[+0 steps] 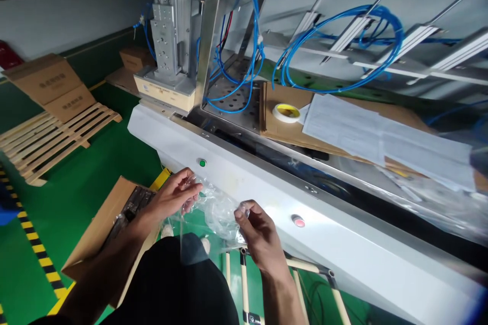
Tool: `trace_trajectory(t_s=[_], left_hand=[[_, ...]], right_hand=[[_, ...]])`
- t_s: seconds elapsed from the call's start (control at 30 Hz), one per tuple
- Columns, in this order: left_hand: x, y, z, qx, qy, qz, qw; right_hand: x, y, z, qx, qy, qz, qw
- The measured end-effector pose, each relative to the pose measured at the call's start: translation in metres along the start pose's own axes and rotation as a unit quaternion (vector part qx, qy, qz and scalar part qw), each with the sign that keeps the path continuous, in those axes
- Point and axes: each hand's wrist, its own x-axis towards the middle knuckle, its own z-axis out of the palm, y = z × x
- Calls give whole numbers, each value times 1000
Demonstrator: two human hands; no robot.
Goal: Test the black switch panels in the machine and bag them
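A clear plastic bag (pixel 219 216) is stretched between my two hands, in front of the white machine's front panel (pixel 247 183). My left hand (pixel 182 193) pinches its upper left edge, thumb and fingers closed on the film. On the other side, my right hand (pixel 259 228) grips the bag's right edge between thumb and fingertips. The film is crumpled and see-through, and part of it hangs down over my dark trousers. I cannot make out anything inside it. A green button (pixel 202 163) sits just above my left hand, and a red button (pixel 298 221) is right of my right hand.
An open cardboard box (pixel 101 223) with dark wrapped items stands at lower left. A wooden pallet (pixel 64 137) bears cartons. Tape (pixel 286 112), papers (pixel 351 127) and cardboard lie on the machine top, below coiled blue hoses (pixel 343 15). A pipe-frame rack (pixel 308 265) stands below.
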Motion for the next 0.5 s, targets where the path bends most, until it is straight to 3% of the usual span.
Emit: trace_trajectory(t_s=[0.17, 0.27, 0.4, 0.5], left_hand=[[-1, 3, 4, -33, 38, 49, 998], [1, 5, 8, -56, 55, 68, 995], [5, 5, 10, -60, 80, 72, 992], [7, 4, 11, -70, 115, 82, 988]], right_hand=[[-1, -5, -3, -7, -16, -3, 1000], [0, -5, -8, -9, 5, -7, 1000], [3, -7, -7, -13, 87, -21, 996], [3, -10, 4, -10, 194, -64, 979]])
